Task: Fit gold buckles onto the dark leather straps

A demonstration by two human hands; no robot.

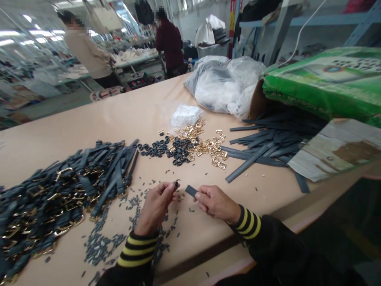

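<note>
My left hand pinches a small black loop between thumb and fingertips, just above the tabletop. My right hand grips the end of a dark strap strip, whose tip points at that loop, a short gap apart. Tiny dark pieces lie scattered under my left hand. Left of it sits a heap of dark straps with gold buckles. Ahead of my hands lie black loops, gold buckles and a fan of loose dark strips.
The tan worktable runs across the view. At the far side are a white plastic bag, a green carton and a worn cardboard sheet. Two co-workers stand beyond, among other benches.
</note>
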